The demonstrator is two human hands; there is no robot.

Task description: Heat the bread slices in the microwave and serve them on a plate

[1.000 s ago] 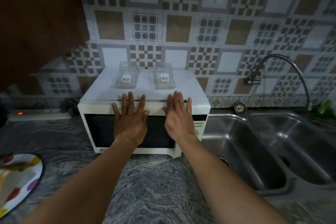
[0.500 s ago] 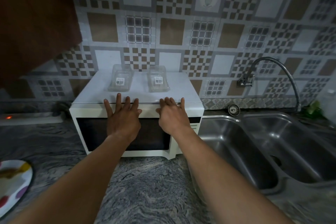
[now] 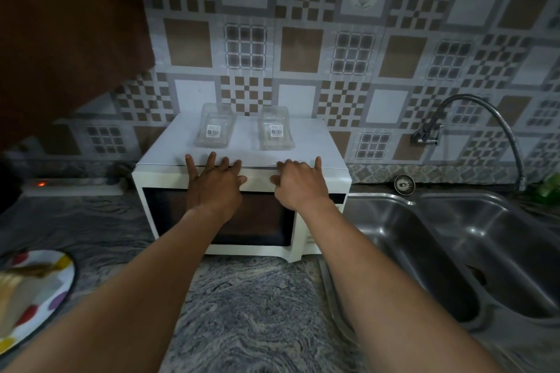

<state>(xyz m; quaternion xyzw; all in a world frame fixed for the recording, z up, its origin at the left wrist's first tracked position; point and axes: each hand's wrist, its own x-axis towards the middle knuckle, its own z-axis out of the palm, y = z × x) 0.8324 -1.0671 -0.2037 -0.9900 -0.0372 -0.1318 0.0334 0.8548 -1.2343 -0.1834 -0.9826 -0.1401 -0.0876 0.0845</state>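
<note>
A white microwave [image 3: 169, 179] stands on the grey stone counter against the tiled wall, its dark-windowed door closed. My left hand [image 3: 213, 188] and my right hand [image 3: 298, 186] lie side by side on the upper front of the door, with fingertips hooked over its top edge. At the lower left edge of view, a white plate with coloured dots [image 3: 60, 288] carries bread slices [image 3: 18, 291]. The frame edge cuts off part of them.
Two clear plastic containers [image 3: 215, 127] [image 3: 274, 130] sit on top of the microwave. A double steel sink [image 3: 454, 245] with a curved tap [image 3: 485, 106] is right of it. A power strip with a red light [image 3: 72, 186] lies at left, under a brown cabinet [image 3: 60, 39].
My fingers have drawn back from lying flat on the microwave's top and now curl at the door's top edge. The view has shifted, so the plate shows more at lower left.
</note>
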